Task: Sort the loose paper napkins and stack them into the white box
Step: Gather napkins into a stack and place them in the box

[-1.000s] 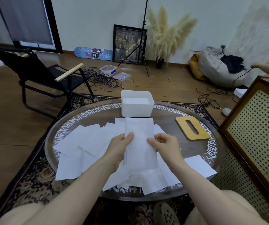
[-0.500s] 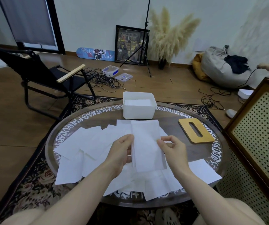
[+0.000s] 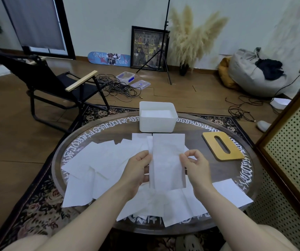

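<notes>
We hold one folded napkin [image 3: 167, 160] up over the middle of the table [image 3: 190, 142], left hand [image 3: 138, 171] pinching its left edge, right hand [image 3: 194, 165] its right. Keep it flat, then lay it gently in the white box [image 3: 157, 122] at the far edge, away from the loose napkins [image 3: 98, 165].

Readable text: one item

The skateboard [image 3: 109, 59] against the wall reads "Reign of Dead"; the white script around the desk [image 3: 196, 140] rim cannot be made out.
</notes>
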